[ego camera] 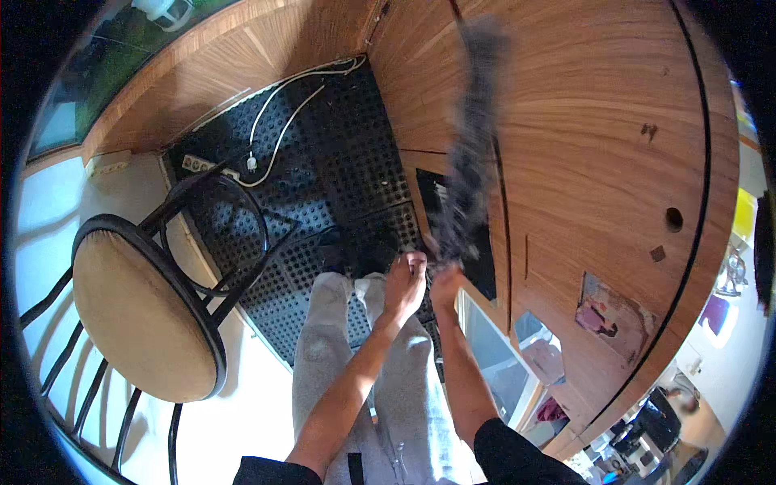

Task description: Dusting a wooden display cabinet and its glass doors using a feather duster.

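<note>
A long dark grey cloth (pixel 476 115), badly blurred, stretches up and away from my hands in front of the wood-grain panel. My right hand (pixel 445 284) is closed around its near end. Beside it, my left hand (pixel 406 282) has its fingers curled in at the cloth's near edge and appears to pinch it. Blur hides the exact grip and the kind of cloth. Below both hands are my light grey trousers (pixel 327 339) and the black studded rubber mat (pixel 273 321).
On the left stands a chair with a tan round seat (pixel 139 321) and black metal frame. A power strip (pixel 200 163) and a white cable with a plug (pixel 251 162) lie on the mat. The wooden panel (pixel 582 151) rises close on the right, with a framed pane (pixel 497 357) below.
</note>
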The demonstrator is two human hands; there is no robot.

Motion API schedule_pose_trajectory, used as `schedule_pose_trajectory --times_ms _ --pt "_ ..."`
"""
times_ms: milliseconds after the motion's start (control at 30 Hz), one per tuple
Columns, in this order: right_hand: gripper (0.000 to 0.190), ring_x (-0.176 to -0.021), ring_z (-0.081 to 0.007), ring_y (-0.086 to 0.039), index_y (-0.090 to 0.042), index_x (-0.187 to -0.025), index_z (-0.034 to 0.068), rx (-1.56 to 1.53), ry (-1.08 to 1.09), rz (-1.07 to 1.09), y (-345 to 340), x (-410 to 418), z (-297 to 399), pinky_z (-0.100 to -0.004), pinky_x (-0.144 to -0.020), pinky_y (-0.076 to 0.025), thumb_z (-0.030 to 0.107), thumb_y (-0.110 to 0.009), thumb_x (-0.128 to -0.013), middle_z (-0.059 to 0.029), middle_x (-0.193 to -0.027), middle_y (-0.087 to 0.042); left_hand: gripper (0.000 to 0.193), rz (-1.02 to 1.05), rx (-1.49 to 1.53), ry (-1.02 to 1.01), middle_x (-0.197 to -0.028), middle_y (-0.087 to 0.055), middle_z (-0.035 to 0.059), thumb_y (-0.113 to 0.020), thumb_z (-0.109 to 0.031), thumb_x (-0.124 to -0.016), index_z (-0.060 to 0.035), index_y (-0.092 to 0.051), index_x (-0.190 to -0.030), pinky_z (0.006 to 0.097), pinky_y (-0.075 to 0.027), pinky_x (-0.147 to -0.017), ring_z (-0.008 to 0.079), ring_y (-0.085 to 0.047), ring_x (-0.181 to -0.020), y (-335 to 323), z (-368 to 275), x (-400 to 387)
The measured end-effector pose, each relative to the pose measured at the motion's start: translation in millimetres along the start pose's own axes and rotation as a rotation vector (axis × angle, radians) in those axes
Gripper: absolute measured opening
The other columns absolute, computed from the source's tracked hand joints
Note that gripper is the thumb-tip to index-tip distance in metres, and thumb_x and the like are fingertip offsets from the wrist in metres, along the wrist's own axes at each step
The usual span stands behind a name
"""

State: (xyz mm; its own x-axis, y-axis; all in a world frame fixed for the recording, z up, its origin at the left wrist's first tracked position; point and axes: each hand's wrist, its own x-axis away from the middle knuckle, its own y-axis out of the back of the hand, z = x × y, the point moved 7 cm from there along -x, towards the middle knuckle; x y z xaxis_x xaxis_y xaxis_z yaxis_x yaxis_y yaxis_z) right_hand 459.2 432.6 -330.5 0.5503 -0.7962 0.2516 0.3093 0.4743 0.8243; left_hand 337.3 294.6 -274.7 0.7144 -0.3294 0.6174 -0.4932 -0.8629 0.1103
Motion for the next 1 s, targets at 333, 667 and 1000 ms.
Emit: schedule_pose_trajectory --times_ms 333,667,1000 --pt "0.032 -0.072 -0.0322 -0.061 -0.060 -0.095 -0.003 0.076 0.182 -0.318 -19 -43 7 -0.0473 -0.063 -0.044 0.025 -0.045 -0.102 -0.0192 -0.078 -0.059 0.047 -0.073 -0.084 0.029 -0.111 -0.058 0.0240 -0.037 -0.042 -0.105 0.0004 -0.055 -0.116 0.0456 -0.043 -0.092 0.0398 -0.056 -0.106 -13 -3 -16" --pt "0.043 -0.066 -0.0386 -0.057 -0.059 -0.086 -0.001 0.028 0.118 0.243 -61 -99 85 -0.0499 -0.059 -0.042 0.031 -0.040 -0.105 -0.0236 -0.073 -0.056 0.036 -0.365 -0.595 -0.512 -0.113 -0.057 0.0246 -0.046 -0.026 -0.103 0.0062 -0.054 -0.118 0.0485 -0.046 -0.088 0.0433 -0.054 -0.101 -23 -23 -33" --pt "0.058 -0.078 -0.0420 -0.064 -0.064 -0.103 -0.006 0.267 -0.106 0.467 -118 -129 59 -0.0530 -0.072 -0.050 0.046 -0.039 -0.103 -0.0242 -0.085 -0.065 0.035 -0.272 -0.161 0.102 -0.111 -0.060 0.0244 -0.044 -0.026 -0.104 0.0051 -0.056 -0.116 0.0502 -0.045 -0.088 0.0439 -0.054 -0.102 -7 -9 -47"
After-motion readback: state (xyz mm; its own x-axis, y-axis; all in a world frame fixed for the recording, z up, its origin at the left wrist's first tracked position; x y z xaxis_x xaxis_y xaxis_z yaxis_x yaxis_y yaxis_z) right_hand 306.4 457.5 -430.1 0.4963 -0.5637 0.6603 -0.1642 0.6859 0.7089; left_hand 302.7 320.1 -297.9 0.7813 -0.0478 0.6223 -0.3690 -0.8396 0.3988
